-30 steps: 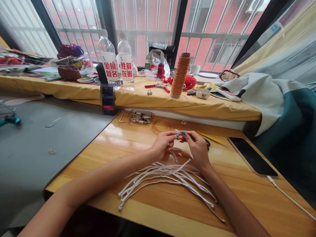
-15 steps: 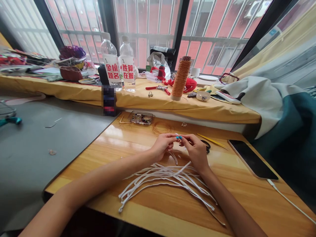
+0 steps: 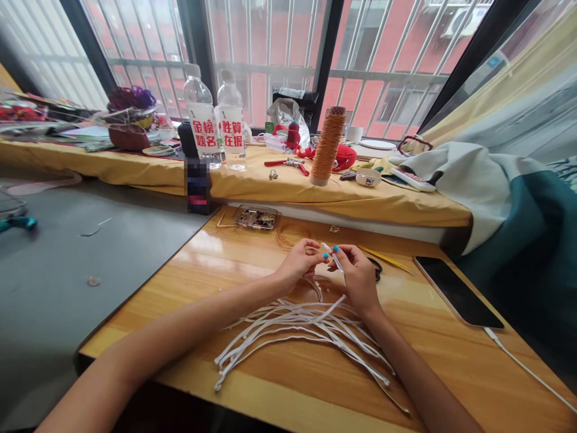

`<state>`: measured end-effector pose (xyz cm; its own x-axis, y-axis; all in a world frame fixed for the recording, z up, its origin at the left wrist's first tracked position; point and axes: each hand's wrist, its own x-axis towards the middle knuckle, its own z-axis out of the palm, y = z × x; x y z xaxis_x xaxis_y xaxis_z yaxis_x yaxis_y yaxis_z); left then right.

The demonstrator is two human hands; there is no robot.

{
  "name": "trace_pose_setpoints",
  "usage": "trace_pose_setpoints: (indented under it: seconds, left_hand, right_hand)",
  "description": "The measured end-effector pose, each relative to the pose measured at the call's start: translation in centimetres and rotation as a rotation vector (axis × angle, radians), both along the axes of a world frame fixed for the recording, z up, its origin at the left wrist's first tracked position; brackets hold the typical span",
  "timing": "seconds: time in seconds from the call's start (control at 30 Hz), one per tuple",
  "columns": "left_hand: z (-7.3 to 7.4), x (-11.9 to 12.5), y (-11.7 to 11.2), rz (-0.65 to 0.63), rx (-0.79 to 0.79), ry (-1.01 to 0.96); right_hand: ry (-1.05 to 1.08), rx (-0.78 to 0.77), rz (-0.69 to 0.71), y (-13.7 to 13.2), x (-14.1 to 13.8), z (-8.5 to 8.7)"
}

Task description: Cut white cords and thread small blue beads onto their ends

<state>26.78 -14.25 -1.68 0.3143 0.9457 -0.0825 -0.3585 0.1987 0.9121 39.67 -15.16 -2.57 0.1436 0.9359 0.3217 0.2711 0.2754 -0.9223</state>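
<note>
Above the wooden table, my right hand (image 3: pixel 358 273) pinches a short piece of white cord (image 3: pixel 332 257) between thumb and fingers. The cord slants, its upper end sticking out past the blue-painted thumbnail. My left hand (image 3: pixel 298 264) is close on the left, thumb and finger pressed together beside the cord. Whether anything lies in that pinch is too small to see. Below both hands, a loose pile of white cords (image 3: pixel 288 322) spreads over the table. A thin loop of cord (image 3: pixel 319 291) lies just under my left hand.
Black-handled scissors (image 3: pixel 376 269) and yellow tweezers (image 3: pixel 387 258) lie right of my hands, then a phone (image 3: pixel 455 288) on a cable. Behind are a clear box of small parts (image 3: pixel 255 217) and coiled thin wire (image 3: pixel 291 236). An orange thread spool (image 3: pixel 327 147) and bottles (image 3: pixel 233 129) stand on the sill.
My fingertips, pressed together before, have moved slightly apart. The white cord in my right hand now shows between them. The pile on the table looks the same.
</note>
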Motion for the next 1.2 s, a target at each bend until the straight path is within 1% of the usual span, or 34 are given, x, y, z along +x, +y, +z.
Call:
trace_pose_setpoints:
  seconds: [0.1, 0.2, 0.3, 0.4, 0.47, 0.5, 0.57, 0.67, 0.73, 0.83, 0.9, 0.97, 1.1, 1.2]
  left_hand:
    - [-0.1, 0.0, 0.3, 0.018, 0.009, 0.047]
    - [-0.3, 0.0, 0.6, 0.019, 0.083, 0.179]
    - [-0.6, -0.3, 0.9, 0.019, 0.293, 0.404]
    - [-1.0, -0.5, 1.0, 0.006, 0.562, 0.64]
    - [-1.2, -0.7, 1.0, -0.007, 0.715, 0.762]
    - [-1.3, -0.8, 1.0, -0.006, 0.778, 0.808]
    - [-1.5, -0.8, 1.0, 0.001, 0.869, 0.882]
    - [-1.5, -1.0, 1.0, 0.004, 0.964, 1.009]
    - [-1.5, -1.1, 1.0, -0.016, 1.01, 1.111]
    - [-1.3, -1.4, 1.0, -0.055, 1.049, 1.256]
    - [-1.2, -1.6, 1.0, -0.081, 1.087, 1.338]
    - [-1.0, -1.7, 0.9, -0.122, 1.142, 1.396]
    - [-0.6, -1.9, 0.6, -0.224, 1.254, 1.471]
    - [-0.3, -2.1, 0.2, -0.282, 1.318, 1.528]
  right_hand:
    - [0.093, -0.039, -0.03, 0.5, 0.3, -0.2]
    - [0.123, -0.06, -0.048, 0.9, 0.6, -0.5]
    - [0.108, -0.069, -0.063, 1.1, 0.9, -0.7]
    - [0.017, -0.037, -0.086, 1.2, 1.2, -0.8]
    - [-0.032, -0.016, -0.1, 1.4, 1.4, -0.8]
    - [-0.022, -0.016, -0.102, 1.4, 1.5, -0.7]
    - [0.073, -0.041, -0.087, 1.5, 1.5, -0.7]
    - [0.323, -0.124, 0.008, 1.4, 1.2, -0.5]
    - [0.504, -0.227, 0.089, 1.3, 1.0, -0.4]
    - [0.668, -0.371, 0.15, 1.1, 1.0, -0.1]
    - [0.687, -0.408, 0.158, 1.2, 1.0, 0.0]
    - [0.684, -0.41, 0.159, 1.3, 1.1, 0.1]
    - [0.665, -0.396, 0.151, 1.5, 1.3, -0.2]
    - [0.65, -0.371, 0.125, 1.7, 2.1, -0.2]
